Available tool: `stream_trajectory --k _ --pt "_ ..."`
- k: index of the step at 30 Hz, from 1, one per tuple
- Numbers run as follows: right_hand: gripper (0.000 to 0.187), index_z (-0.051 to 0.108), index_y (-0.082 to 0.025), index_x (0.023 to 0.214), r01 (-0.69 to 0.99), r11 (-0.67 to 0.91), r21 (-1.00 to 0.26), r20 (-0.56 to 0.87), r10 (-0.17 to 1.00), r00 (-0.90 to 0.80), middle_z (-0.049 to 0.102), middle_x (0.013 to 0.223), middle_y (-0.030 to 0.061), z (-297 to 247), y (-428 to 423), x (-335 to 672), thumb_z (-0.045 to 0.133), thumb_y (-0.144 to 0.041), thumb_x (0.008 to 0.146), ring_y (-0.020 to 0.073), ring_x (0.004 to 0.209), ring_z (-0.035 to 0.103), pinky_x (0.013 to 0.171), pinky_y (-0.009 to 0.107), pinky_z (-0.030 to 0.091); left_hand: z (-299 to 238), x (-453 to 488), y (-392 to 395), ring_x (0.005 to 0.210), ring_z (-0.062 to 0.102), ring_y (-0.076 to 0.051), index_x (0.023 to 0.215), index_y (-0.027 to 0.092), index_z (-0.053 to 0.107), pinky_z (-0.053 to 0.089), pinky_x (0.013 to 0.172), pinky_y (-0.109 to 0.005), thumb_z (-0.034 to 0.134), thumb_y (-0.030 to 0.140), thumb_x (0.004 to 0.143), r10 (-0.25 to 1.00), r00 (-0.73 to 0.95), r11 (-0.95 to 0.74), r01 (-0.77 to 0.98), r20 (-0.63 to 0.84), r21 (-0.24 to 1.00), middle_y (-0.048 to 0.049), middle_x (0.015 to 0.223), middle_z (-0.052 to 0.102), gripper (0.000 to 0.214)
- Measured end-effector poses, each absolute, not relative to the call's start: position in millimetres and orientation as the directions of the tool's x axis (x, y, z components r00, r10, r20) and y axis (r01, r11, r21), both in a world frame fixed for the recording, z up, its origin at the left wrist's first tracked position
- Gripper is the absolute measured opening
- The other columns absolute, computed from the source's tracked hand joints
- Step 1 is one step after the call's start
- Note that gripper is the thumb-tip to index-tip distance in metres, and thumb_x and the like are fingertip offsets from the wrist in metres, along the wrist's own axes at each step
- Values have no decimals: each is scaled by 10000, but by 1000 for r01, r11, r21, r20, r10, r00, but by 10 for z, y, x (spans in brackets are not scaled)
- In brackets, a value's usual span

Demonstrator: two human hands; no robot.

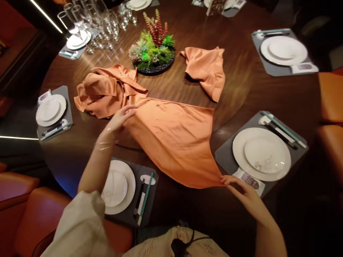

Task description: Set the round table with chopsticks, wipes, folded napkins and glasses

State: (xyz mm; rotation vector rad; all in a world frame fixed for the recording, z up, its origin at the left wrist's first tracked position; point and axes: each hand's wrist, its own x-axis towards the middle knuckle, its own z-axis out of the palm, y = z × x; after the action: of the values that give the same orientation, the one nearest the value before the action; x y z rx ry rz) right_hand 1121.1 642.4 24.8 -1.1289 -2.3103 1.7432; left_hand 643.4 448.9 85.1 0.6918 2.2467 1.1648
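An orange cloth napkin point(177, 139) is spread between my two hands, its near edge sagging in a curve toward me. My left hand point(124, 116) is at its left corner, fingers pressed together over the fabric beside a crumpled heap of orange napkins point(100, 91). At the near right corner, my right hand point(241, 191) pinches the cloth between thumb and fingertips. Another orange napkin point(207, 71) lies loosely folded beyond the spread one, to the right.
Place settings ring the round wooden table point(241, 96): a near left plate point(125, 182), a right plate point(238, 153), a far left plate point(63, 101) and others. A succulent centrepiece point(152, 53) and several clustered glasses point(102, 25) stand farther back. Orange chairs point(40, 210) surround it.
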Motion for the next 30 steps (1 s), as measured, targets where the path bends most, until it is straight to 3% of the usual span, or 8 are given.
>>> stream_trajectory --k 4,8,12,16,21,25,27,30 --pt "272 683 -269 783 454 49 -890 -294 699 -652 718 944 72 -134 6181 11339 622 -535 782 283 971 672 909 448 539 354 7192 6182 780 655 -142 1155 134 638 528 746 -293 488 279 910 831 -450 435 156 -328 887 -73 912 689 322" --pt "217 664 -273 815 441 32 -897 -257 775 -578 705 973 68 -533 6051 11412 589 -477 816 282 976 660 927 473 520 -333 7776 7028 988 624 -215 1067 113 679 484 916 -352 570 120 815 925 -311 369 598 -218 712 -130 1061 673 274" --pt "179 649 -270 812 450 6 -893 -243 836 -493 696 958 74 -817 5982 11513 575 -433 829 282 953 657 918 485 517 -658 7755 7210 1148 530 -266 1208 141 615 406 1013 -381 615 131 782 958 -250 287 861 -141 421 -149 1239 587 426" --pt "158 652 -289 810 469 13 -883 -196 898 -394 682 1001 82 -996 5936 11755 568 -421 831 297 999 646 928 505 509 -719 7488 7318 1006 577 -225 1097 160 658 438 942 -318 662 214 769 942 -172 271 897 -289 350 -91 1057 646 332" --pt "169 687 -304 810 567 33 -823 -218 903 -369 690 989 80 -1131 5912 12297 578 -432 805 317 988 651 922 550 503 -708 7362 7431 1186 482 -294 1241 212 591 434 937 -362 768 312 660 951 -231 276 935 -206 223 -118 1286 556 616" --pt "201 717 -292 847 572 3 -820 -306 842 -444 718 999 72 -995 6135 12184 590 -433 783 311 970 667 922 547 510 -741 7411 7545 892 582 -210 989 166 675 445 790 -269 736 315 648 913 -162 282 914 -375 292 -57 915 662 376" --pt "252 708 -264 937 459 -60 -886 -274 868 -415 718 1034 80 -876 6358 11686 564 -432 815 280 997 664 941 498 514 -738 7445 7579 760 566 -160 826 155 674 427 713 -231 700 278 651 914 -73 237 894 -400 380 -14 767 637 216" --pt "319 681 -229 1040 242 -39 -970 -147 883 -446 697 1114 93 -757 6753 10588 558 -428 822 241 1023 651 932 419 525 -645 7498 7538 717 551 -139 849 136 669 422 688 -224 682 275 640 934 -36 228 827 -355 514 12 740 625 252"
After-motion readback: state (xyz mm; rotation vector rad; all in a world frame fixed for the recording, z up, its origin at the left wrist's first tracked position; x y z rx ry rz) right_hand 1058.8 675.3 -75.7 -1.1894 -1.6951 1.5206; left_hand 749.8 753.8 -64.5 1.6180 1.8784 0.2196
